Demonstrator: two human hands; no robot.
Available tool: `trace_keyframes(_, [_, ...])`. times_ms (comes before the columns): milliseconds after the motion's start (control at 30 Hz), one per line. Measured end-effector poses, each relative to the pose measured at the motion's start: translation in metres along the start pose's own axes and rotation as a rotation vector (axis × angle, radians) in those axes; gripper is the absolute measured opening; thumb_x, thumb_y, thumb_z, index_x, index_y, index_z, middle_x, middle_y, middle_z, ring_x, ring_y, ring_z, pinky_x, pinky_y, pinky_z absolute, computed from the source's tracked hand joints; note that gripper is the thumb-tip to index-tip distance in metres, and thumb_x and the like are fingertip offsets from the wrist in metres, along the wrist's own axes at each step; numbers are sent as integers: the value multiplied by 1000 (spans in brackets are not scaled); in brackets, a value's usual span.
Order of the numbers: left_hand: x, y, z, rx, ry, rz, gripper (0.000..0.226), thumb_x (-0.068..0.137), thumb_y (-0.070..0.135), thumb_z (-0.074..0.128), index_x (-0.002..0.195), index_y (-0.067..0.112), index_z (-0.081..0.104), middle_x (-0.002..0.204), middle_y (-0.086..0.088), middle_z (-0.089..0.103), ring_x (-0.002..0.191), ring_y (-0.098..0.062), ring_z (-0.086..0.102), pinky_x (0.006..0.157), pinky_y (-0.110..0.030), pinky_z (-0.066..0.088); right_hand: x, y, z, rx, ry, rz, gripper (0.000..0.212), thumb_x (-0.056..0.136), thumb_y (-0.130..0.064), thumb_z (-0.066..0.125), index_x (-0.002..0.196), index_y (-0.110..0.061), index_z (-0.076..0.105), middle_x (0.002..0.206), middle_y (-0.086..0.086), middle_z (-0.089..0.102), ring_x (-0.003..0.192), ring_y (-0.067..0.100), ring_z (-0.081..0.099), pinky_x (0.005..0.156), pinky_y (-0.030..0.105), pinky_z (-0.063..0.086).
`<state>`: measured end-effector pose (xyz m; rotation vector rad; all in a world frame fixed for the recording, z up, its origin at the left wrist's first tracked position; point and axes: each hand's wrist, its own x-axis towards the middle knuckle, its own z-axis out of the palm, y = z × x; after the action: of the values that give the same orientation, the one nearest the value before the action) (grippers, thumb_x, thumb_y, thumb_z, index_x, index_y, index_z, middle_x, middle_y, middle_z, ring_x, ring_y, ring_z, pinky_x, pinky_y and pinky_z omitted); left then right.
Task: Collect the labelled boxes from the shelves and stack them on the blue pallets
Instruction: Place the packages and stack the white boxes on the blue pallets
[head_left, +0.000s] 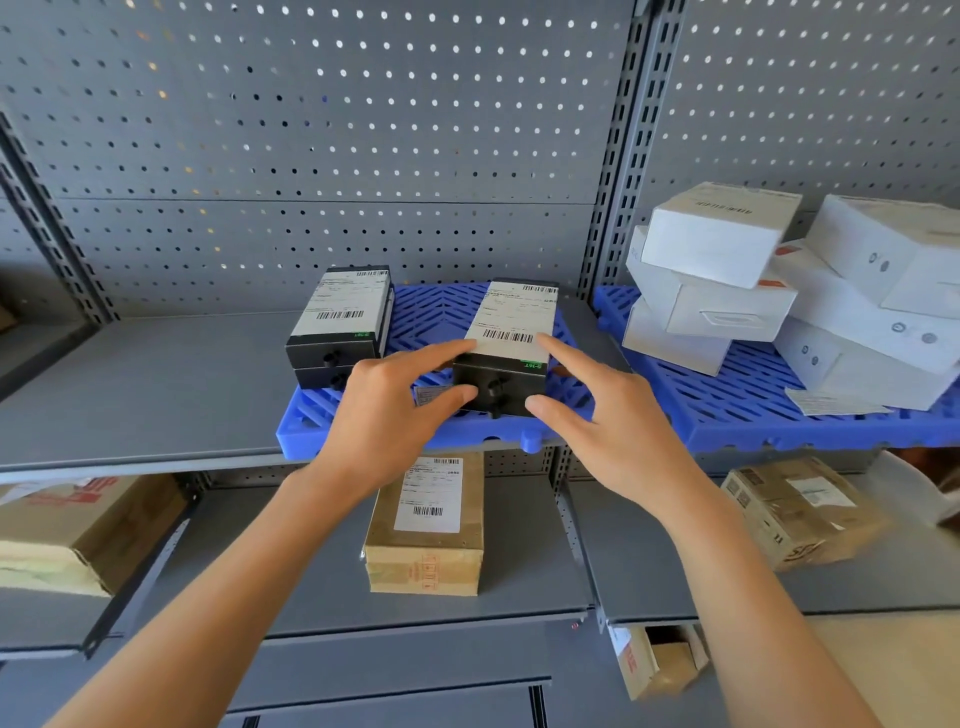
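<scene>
A black box (511, 332) with a white barcode label lies on the left blue pallet (358, 439) on the upper shelf. My left hand (387, 415) is at its left front corner, with the index finger at the label's edge and the thumb against the front face. My right hand (602, 410) mirrors it at the right front corner. The fingers of both hands are straight and spread, not curled round the box. A stack of two similar labelled black boxes (340, 319) stands at the pallet's left rear.
A second blue pallet (753, 415) to the right carries several white boxes (717, 234) piled unevenly. On the lower shelf lie a labelled brown box (426, 525) in the middle and brown cartons left (67, 530) and right (795, 509). Grey pegboard (363, 130) backs the shelves.
</scene>
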<state>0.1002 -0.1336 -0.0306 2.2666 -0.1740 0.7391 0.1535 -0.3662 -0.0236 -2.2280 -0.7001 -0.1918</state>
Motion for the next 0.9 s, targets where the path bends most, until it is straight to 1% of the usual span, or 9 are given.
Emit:
trace_keyframes(200, [0, -1, 1, -24, 10, -31, 48, 88, 31, 75, 132, 44, 61, 100, -4, 77, 47, -27, 45, 58, -44, 56, 2, 1, 3, -3, -11, 14, 61, 96, -45, 58, 151, -47, 31, 123, 12, 64, 82, 17, 59, 85, 44, 53])
trace_keyframes(267, [-1, -2, 1, -43, 14, -44, 48, 88, 31, 75, 132, 44, 62, 101, 7, 76, 46, -29, 47, 56, -43, 57, 0, 3, 5, 19, 15, 14, 62, 96, -44, 58, 152, -45, 32, 120, 11, 66, 98, 26, 61, 89, 49, 52])
trace_keyframes(400, [-4, 2, 1, -29, 28, -54, 48, 89, 24, 76, 133, 36, 64, 101, 26, 67, 40, -14, 27, 47, -37, 51, -4, 4, 10, 12, 57, 2, 61, 95, -46, 56, 152, -42, 33, 117, -3, 65, 113, 21, 53, 95, 47, 48])
trace_keyframes(500, [-2, 4, 1, -41, 25, -67, 48, 88, 23, 77, 132, 37, 64, 103, 35, 63, 41, -23, 39, 52, -40, 54, 0, 5, 11, -47, 78, -11, 61, 95, -49, 55, 151, -39, 35, 114, -2, 67, 110, 20, 53, 93, 46, 48])
trace_keyframes(567, [1, 5, 1, -47, 29, -67, 47, 88, 25, 77, 131, 40, 64, 105, 30, 68, 60, -37, 63, 64, -43, 58, 2, 4, 10, -34, 89, -21, 59, 96, -47, 56, 151, -39, 37, 119, -4, 67, 113, 21, 55, 94, 46, 49])
trace_keyframes(633, [6, 8, 0, -41, 37, -76, 47, 88, 27, 78, 130, 41, 64, 108, 23, 71, 74, -40, 68, 70, -41, 57, 5, 1, 7, -10, 92, -24, 56, 97, -42, 58, 150, -38, 39, 126, -4, 66, 121, 22, 56, 98, 47, 48])
trace_keyframes(733, [16, 11, -3, -19, 69, -82, 46, 87, 29, 77, 131, 37, 65, 104, 17, 74, 77, -33, 69, 74, -35, 58, 13, -6, 1, -18, 85, -39, 54, 99, -39, 57, 150, -35, 40, 120, 7, 68, 122, 24, 56, 100, 47, 47])
trace_keyframes(800, [23, 14, -5, -13, 85, -101, 45, 88, 29, 77, 131, 35, 66, 103, 14, 75, 79, -14, 71, 78, -24, 57, 20, -11, -3, -25, 82, -61, 53, 100, -38, 56, 150, -34, 41, 116, 13, 70, 118, 26, 59, 99, 46, 48])
trace_keyframes(900, [33, 18, -8, 51, 91, -117, 43, 89, 30, 76, 131, 33, 66, 101, 11, 76, 67, -2, 64, 72, -26, 56, 34, -14, -5, -34, 53, -67, 53, 100, -37, 56, 150, -34, 41, 129, 6, 66, 117, 24, 61, 98, 42, 49])
